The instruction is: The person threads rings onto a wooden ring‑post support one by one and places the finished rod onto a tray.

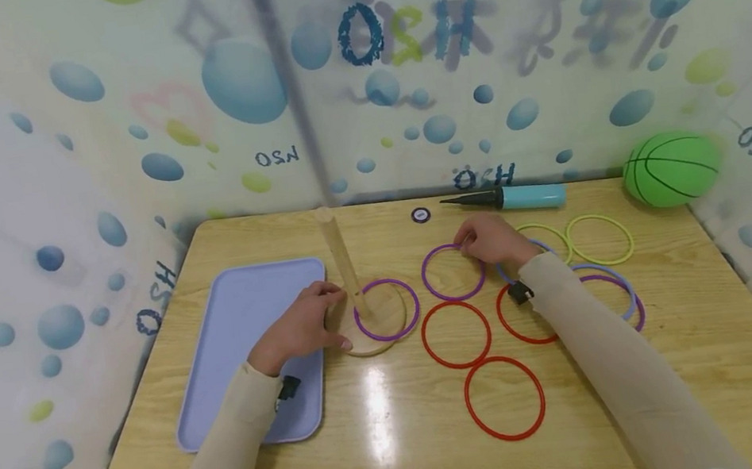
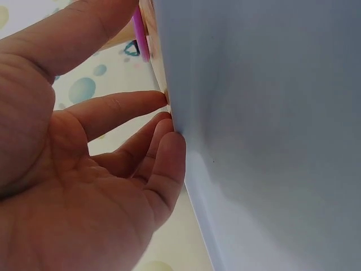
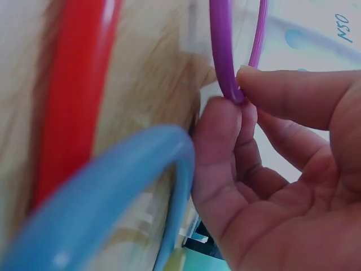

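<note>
My right hand (image 1: 495, 242) pinches a thin purple ring (image 3: 223, 51) between thumb and fingers; in the right wrist view the ring tilts up from the table. At the left edge of a round wooden base (image 1: 386, 309) is my left hand (image 1: 298, 325), fingers spread and touching its side. An upright wooden peg (image 1: 341, 255) rises from that base. Another purple ring (image 1: 418, 307) lies across the base and around the peg's foot, or leans beside it; I cannot tell which. A blue ring (image 3: 96, 192) and a red ring (image 3: 73, 96) are close to my right hand.
A lilac tray (image 1: 249, 308) lies left of the base. Red rings (image 1: 468, 402), yellow-green rings (image 1: 633, 240), and a blue ring (image 1: 633, 294) overlapping a purple one are on the right. Behind them are a hand pump (image 1: 533, 196), a dark disc (image 1: 421, 215) and a green ball (image 1: 671, 169).
</note>
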A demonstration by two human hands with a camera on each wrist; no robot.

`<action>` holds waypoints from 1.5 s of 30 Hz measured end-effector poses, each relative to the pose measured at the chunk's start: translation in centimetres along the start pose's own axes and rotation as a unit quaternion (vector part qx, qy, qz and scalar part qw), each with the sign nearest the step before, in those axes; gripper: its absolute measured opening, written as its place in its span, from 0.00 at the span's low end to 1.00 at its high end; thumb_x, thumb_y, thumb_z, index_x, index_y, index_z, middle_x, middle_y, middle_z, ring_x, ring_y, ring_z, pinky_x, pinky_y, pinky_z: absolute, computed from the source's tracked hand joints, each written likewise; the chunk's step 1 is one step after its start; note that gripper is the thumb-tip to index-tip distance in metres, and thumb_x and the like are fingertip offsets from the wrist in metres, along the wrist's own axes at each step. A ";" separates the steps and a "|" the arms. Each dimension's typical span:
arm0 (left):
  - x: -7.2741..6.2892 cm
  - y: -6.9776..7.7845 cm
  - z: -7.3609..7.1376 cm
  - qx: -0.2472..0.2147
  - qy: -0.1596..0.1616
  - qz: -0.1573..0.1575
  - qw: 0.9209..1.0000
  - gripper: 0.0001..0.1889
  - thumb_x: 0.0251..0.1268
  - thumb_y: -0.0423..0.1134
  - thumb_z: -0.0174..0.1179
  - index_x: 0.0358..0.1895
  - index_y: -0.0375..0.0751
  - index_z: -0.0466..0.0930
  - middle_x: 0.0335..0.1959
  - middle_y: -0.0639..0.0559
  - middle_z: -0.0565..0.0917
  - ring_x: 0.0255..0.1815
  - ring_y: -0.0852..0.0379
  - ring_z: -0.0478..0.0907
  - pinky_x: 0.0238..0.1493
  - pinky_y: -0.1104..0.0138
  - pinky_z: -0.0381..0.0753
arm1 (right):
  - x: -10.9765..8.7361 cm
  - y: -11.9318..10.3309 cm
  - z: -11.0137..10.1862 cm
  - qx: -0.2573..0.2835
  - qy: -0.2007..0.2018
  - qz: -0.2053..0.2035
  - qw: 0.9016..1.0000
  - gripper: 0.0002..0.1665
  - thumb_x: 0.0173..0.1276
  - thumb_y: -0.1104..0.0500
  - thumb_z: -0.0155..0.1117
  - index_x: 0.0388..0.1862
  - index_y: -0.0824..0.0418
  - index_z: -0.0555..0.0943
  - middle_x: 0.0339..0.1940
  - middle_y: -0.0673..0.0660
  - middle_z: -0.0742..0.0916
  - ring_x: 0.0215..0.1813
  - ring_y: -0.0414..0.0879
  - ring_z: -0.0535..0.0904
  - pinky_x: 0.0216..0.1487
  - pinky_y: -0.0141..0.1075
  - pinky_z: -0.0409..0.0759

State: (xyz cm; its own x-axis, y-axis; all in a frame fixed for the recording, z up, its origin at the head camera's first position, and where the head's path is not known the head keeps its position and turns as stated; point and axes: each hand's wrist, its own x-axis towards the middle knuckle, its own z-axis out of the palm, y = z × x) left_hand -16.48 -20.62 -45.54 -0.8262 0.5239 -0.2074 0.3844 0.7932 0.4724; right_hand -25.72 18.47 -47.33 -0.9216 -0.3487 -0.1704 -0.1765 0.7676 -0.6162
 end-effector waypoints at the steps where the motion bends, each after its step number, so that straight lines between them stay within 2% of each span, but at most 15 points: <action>1: 0.0 0.0 0.0 -0.001 0.001 0.000 1.000 0.49 0.56 0.47 0.82 0.77 0.28 0.68 0.75 0.33 0.70 0.76 0.36 0.66 0.75 0.47 0.71 | 0.0 0.0 0.0 0.004 -0.002 0.001 1.000 0.14 0.72 0.64 0.65 0.54 0.65 0.89 0.43 0.61 0.90 0.37 0.48 0.83 0.43 0.41 0.82; 7: -0.1 0.0 0.0 -0.001 0.005 0.002 1.000 0.49 0.55 0.47 0.82 0.77 0.28 0.69 0.74 0.34 0.70 0.75 0.36 0.67 0.75 0.47 0.71 | -0.3 0.0 -0.2 0.037 -0.013 0.006 0.999 0.15 0.74 0.65 0.62 0.55 0.65 0.88 0.42 0.62 0.89 0.32 0.48 0.83 0.37 0.37 0.81; 15: -0.1 0.0 0.0 -0.004 0.005 0.005 1.000 0.49 0.55 0.47 0.82 0.76 0.27 0.69 0.74 0.33 0.70 0.76 0.35 0.66 0.75 0.46 0.70 | -1.1 -0.5 -0.7 0.069 -0.015 0.028 0.997 0.16 0.78 0.58 0.65 0.59 0.62 0.86 0.49 0.63 0.89 0.40 0.50 0.85 0.42 0.39 0.85; 18: -0.1 -0.1 0.0 -0.001 0.006 0.006 1.000 0.49 0.55 0.47 0.82 0.76 0.27 0.69 0.74 0.33 0.70 0.75 0.35 0.66 0.75 0.46 0.70 | -1.4 -0.8 -1.1 0.092 -0.018 0.032 0.995 0.17 0.78 0.58 0.65 0.61 0.63 0.86 0.50 0.64 0.89 0.41 0.51 0.86 0.43 0.42 0.88; 23: 0.0 -0.2 0.0 -0.006 0.004 0.007 1.000 0.49 0.55 0.47 0.82 0.76 0.27 0.69 0.74 0.33 0.70 0.76 0.36 0.66 0.75 0.47 0.70 | -1.8 -1.2 -1.9 0.122 -0.023 0.021 0.992 0.19 0.80 0.58 0.63 0.63 0.63 0.85 0.47 0.65 0.89 0.41 0.50 0.87 0.47 0.46 0.90; 30: 0.0 -0.2 0.0 -0.007 -0.001 0.003 1.000 0.50 0.56 0.47 0.82 0.77 0.27 0.68 0.75 0.33 0.69 0.77 0.36 0.65 0.75 0.47 0.70 | -2.7 -2.5 -3.1 0.159 -0.027 0.007 0.987 0.20 0.80 0.56 0.64 0.66 0.63 0.84 0.44 0.67 0.88 0.39 0.50 0.87 0.49 0.44 0.90; 37: 0.0 -0.3 0.1 -0.009 -0.004 0.001 1.000 0.50 0.57 0.47 0.81 0.78 0.28 0.66 0.76 0.34 0.67 0.77 0.36 0.64 0.75 0.46 0.70 | -3.8 -4.5 -4.3 0.192 -0.018 -0.011 0.981 0.16 0.79 0.57 0.65 0.61 0.60 0.86 0.39 0.64 0.88 0.36 0.51 0.88 0.48 0.50 0.90; 45: -0.1 -0.2 0.0 -0.018 -0.007 -0.003 1.000 0.50 0.57 0.46 0.82 0.78 0.28 0.66 0.77 0.34 0.67 0.78 0.36 0.63 0.75 0.47 0.70 | -5.6 -7.0 -5.5 0.202 -0.011 -0.035 0.979 0.16 0.80 0.56 0.66 0.61 0.59 0.86 0.42 0.60 0.87 0.37 0.52 0.88 0.44 0.43 0.91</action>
State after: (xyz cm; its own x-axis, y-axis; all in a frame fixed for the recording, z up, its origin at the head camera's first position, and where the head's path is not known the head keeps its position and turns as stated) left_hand -16.48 -20.81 -45.57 -0.8230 0.5229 -0.2218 0.3641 0.7854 0.5007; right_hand -21.21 18.02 -37.84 -0.9032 -0.4088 -0.1306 -0.0845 0.4678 -0.8798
